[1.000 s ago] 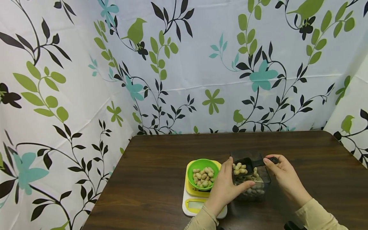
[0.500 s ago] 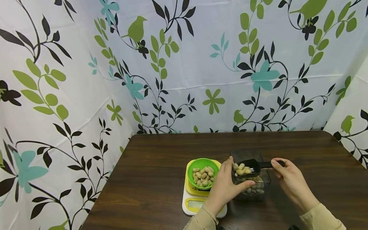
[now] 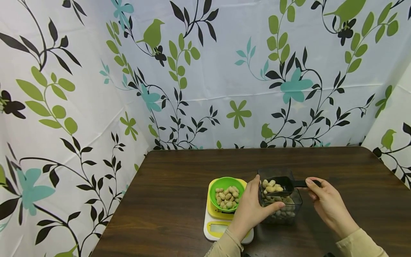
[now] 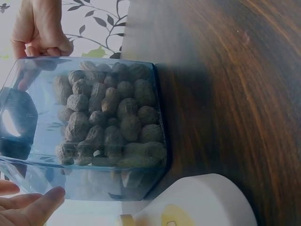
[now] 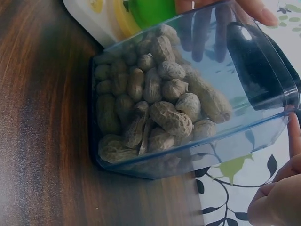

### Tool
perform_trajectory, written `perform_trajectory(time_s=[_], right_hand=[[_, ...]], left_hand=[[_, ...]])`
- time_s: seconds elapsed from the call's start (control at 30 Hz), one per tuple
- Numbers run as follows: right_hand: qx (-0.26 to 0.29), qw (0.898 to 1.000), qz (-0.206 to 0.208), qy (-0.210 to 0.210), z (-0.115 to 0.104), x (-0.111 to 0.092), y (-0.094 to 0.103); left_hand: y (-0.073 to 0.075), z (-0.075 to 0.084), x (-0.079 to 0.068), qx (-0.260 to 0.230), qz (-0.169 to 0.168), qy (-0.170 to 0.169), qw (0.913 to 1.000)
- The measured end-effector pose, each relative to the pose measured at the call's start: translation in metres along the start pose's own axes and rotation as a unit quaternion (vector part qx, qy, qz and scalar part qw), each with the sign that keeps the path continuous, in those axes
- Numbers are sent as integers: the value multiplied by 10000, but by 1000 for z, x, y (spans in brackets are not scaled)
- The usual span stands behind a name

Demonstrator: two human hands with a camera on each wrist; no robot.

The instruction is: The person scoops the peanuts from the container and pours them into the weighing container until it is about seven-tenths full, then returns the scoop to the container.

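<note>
A clear plastic container (image 3: 298, 208) with unshelled peanuts (image 5: 169, 117) in its lower part stands on the table. My left hand (image 3: 252, 210) holds it at the rim, fingers along the left wall and thumb across the front. My right hand (image 3: 330, 203) pinches the handle of a black scoop (image 3: 287, 185) from the right side. The scoop lies roughly level at the container's mouth, with several peanuts in its bowl. In the left wrist view, the dark scoop (image 4: 19, 120) shows through the wall, above the heap.
Left of the container, a white and yellow kitchen scale (image 3: 210, 214) bears a green bowl (image 3: 237, 185) of peanuts. The scale is close to my left forearm. A patterned curtain (image 3: 205, 89) hangs behind the dark wooden table (image 3: 167, 200).
The right hand has drawn the scoop to the right and lifted it slightly, with peanuts in it. My left hand and the container have stayed in place.
</note>
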State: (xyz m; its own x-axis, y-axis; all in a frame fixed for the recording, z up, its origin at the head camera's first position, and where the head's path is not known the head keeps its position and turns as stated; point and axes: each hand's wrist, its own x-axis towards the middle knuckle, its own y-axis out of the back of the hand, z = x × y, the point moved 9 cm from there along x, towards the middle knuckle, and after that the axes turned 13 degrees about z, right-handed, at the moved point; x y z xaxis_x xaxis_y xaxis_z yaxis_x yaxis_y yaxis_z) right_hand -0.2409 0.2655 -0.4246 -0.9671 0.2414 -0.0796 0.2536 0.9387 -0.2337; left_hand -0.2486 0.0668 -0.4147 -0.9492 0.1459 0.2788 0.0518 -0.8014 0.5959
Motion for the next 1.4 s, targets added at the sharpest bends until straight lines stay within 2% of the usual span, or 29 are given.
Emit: perform_trajectory(time_s=[0.27, 0.4, 0.6, 0.8, 0.97, 1.1, 1.27, 1.4], right_hand=[[83, 9998, -96, 183, -11, -3, -8], [206, 9990, -173, 355, -19, -5, -17], [193, 9987, -218, 418, -27, -6, -31], [158, 9988, -242, 397, -31, -8, -52], [-71, 9988, -151, 466, -31, -11, -67], [-155, 9989, -135, 428, -30, -14, -80], [-291, 9991, -136, 263, -24, -15, -94], [-511, 9985, -79, 173, -16, -14, -101]], left_hand=[[13, 4, 0, -111, 169, -255, 9995], [27, 7, 3, -105, 377, -439, 9983], [47, 4, 7, -149, 572, -455, 9972], [73, -3, 10, 142, 968, -576, 9935], [95, -15, 9, 382, 1378, -693, 9873], [107, -34, 5, 463, 1632, -542, 9840], [110, -56, -2, 389, 1629, -202, 9857], [107, -67, -8, 489, 1555, -80, 9866]])
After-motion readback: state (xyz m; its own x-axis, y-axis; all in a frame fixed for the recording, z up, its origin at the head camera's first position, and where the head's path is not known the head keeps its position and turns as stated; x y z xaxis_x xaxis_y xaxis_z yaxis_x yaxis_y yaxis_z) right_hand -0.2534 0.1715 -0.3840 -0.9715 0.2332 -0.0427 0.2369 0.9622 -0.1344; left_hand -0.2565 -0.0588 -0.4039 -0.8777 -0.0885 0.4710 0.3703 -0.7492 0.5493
